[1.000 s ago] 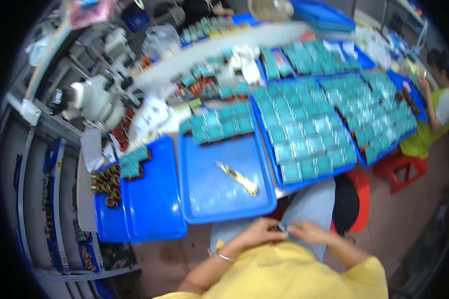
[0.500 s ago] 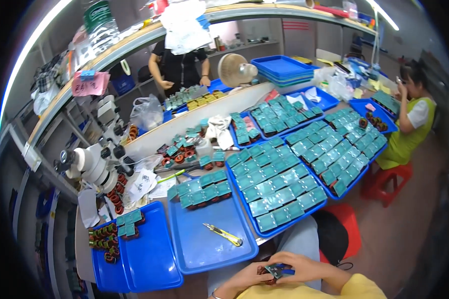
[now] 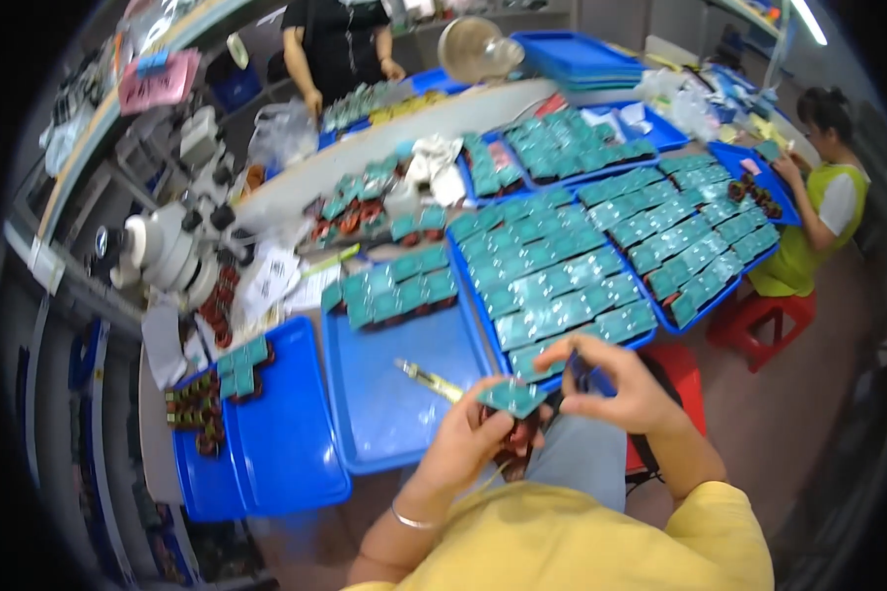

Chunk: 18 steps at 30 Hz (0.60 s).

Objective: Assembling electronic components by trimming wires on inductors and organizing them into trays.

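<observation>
In my left hand point(image 3: 455, 441), closed near my lap, is a green circuit board point(image 3: 512, 396) with a reddish-brown coil beneath it. The board faces upward. My right hand point(image 3: 629, 396) is curled round a dark blue-handled hand tool point(image 3: 589, 376), apart from the board and to its right; blur hides the tool's jaws. Just beyond my left hand, a yellow utility knife point(image 3: 430, 380) lies in a blue tray point(image 3: 394, 433). Rows of similar boards on coils stand at that tray's far end.
A large blue tray point(image 3: 650, 340) full of boards spreads to the right, with more trays beyond. At the left are another blue tray point(image 3: 286, 453) with coils and a white microscope point(image 3: 168, 251). A person in a yellow-green vest point(image 3: 824, 231) sits at the right; another stands across the bench.
Both hands have risen and moved apart. The blue-handled tool, earlier against the board, is now away to its right. The whole view has shifted and tilted.
</observation>
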Each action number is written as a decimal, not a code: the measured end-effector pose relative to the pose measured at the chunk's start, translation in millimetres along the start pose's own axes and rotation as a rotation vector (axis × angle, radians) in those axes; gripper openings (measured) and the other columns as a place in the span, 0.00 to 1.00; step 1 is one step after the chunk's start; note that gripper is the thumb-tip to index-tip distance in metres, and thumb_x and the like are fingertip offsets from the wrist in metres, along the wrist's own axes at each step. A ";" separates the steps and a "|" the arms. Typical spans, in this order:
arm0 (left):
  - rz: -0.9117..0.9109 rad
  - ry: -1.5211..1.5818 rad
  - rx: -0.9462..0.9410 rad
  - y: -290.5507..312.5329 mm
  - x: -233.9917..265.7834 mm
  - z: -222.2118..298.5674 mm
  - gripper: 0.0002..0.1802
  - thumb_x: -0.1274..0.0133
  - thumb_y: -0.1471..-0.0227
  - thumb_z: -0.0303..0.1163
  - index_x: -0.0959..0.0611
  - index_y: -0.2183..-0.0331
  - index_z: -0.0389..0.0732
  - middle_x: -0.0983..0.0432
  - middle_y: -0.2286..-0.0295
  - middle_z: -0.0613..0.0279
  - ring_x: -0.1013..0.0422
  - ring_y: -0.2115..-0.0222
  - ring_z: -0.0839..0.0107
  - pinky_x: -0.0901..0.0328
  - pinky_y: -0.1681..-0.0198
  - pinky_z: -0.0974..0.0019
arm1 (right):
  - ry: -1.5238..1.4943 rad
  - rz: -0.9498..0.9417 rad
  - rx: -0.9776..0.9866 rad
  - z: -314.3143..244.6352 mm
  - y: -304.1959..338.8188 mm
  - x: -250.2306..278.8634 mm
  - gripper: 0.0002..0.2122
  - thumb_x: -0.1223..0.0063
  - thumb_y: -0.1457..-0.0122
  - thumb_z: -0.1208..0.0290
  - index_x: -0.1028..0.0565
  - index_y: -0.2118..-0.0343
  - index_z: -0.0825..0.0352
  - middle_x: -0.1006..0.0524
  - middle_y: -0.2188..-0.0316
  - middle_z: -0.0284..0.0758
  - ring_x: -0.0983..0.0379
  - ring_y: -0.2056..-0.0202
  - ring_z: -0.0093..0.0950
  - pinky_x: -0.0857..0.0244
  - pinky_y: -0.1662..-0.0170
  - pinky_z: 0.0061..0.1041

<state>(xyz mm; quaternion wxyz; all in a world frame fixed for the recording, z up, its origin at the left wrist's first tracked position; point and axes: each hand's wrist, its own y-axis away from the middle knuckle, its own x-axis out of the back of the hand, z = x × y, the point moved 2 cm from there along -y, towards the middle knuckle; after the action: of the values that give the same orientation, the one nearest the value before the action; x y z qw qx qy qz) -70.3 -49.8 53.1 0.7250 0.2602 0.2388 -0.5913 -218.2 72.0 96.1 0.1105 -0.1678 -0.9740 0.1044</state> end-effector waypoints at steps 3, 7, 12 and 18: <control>0.087 -0.052 -0.040 0.3 -6.6 16.2 0.29 0.44 0.52 0.39 0.36 0.53 0.35 0.27 0.64 0.52 0.28 0.70 0.67 0.33 0.69 0.71 | -0.075 0.041 -0.033 -4.0 -3.8 -1.5 0.17 0.41 0.55 0.73 0.30 0.60 0.72 0.30 0.61 0.36 0.33 0.72 0.18 0.39 0.67 0.18; 0.089 -0.123 -0.109 9.5 -7.3 22.5 0.28 0.42 0.54 0.36 0.35 0.54 0.36 0.27 0.62 0.53 0.28 0.65 0.68 0.32 0.67 0.71 | -0.107 -0.019 -0.083 -7.4 -12.0 -14.4 0.15 0.41 0.55 0.73 0.30 0.64 0.70 0.30 0.61 0.37 0.34 0.71 0.19 0.40 0.66 0.19; 0.170 -0.281 -0.171 16.8 -10.1 25.2 0.30 0.44 0.57 0.18 0.38 0.53 0.37 0.29 0.60 0.53 0.29 0.61 0.68 0.35 0.56 0.67 | -0.022 -0.065 -0.034 -10.5 -14.5 -20.9 0.14 0.39 0.57 0.72 0.34 0.71 0.66 0.30 0.59 0.36 0.36 0.68 0.20 0.40 0.65 0.20; 0.250 -0.543 -0.290 13.9 -9.9 23.6 0.42 0.41 0.61 0.16 0.45 0.47 0.38 0.29 0.60 0.50 0.31 0.59 0.69 0.37 0.55 0.68 | 0.093 -0.132 -0.064 -12.1 -22.3 -27.8 0.26 0.34 0.60 0.67 0.33 0.57 0.69 0.30 0.66 0.35 0.33 0.64 0.26 0.39 0.57 0.24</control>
<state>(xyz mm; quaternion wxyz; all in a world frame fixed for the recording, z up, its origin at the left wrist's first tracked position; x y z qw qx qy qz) -57.6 -55.8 78.6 0.8585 0.0143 0.0848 -0.5055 -196.4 43.8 108.0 0.1569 -0.1111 -0.9796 0.0579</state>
